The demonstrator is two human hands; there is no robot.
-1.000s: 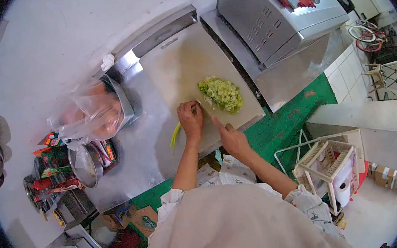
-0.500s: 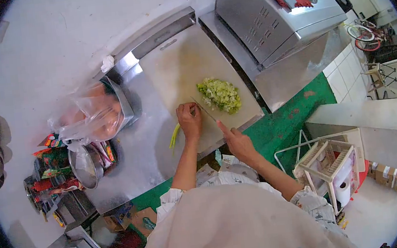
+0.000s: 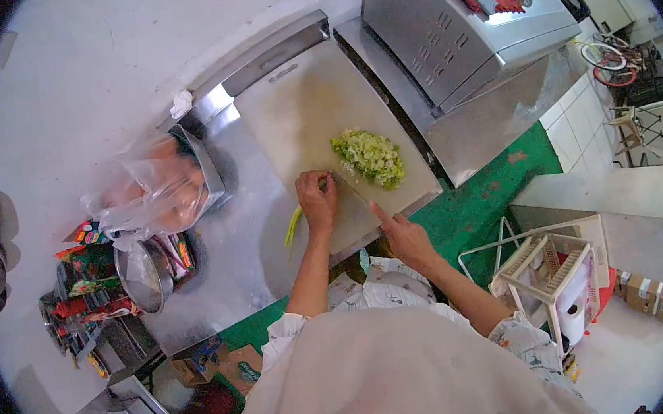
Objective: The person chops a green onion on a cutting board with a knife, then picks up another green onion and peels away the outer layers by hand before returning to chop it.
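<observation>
- Evidently, the left hand (image 3: 317, 200) has its grip clamped on green stalks (image 3: 293, 226), fingers curled and bunched; this seems meant to steady the bundle while tucking the fingertips back from the blade.
- The right hand (image 3: 402, 236) has its grip closed round the handle of a knife (image 3: 356, 191), whose blade slants toward the left fingertips; whether it touches the stalks is too small to tell.
- The stalks' loose ends trail out beneath the left hand, toward the person, so they lie away from the blade.
- A chopped green heap (image 3: 371, 158) sits on the cutting board (image 3: 282, 108), just beyond the blade, presumably kept there to leave the cutting spot free.
- The board lies flat on the metal counter (image 3: 218, 274), reaching the person's side, likely for easy reach.
- Leftward, a bagged metal container (image 3: 212, 166), a bowl (image 3: 142, 275) and packets (image 3: 90, 270) crowd the counter, apart from the hands.
- Rightward, a metal appliance (image 3: 428, 46) limits room beyond the board.
</observation>
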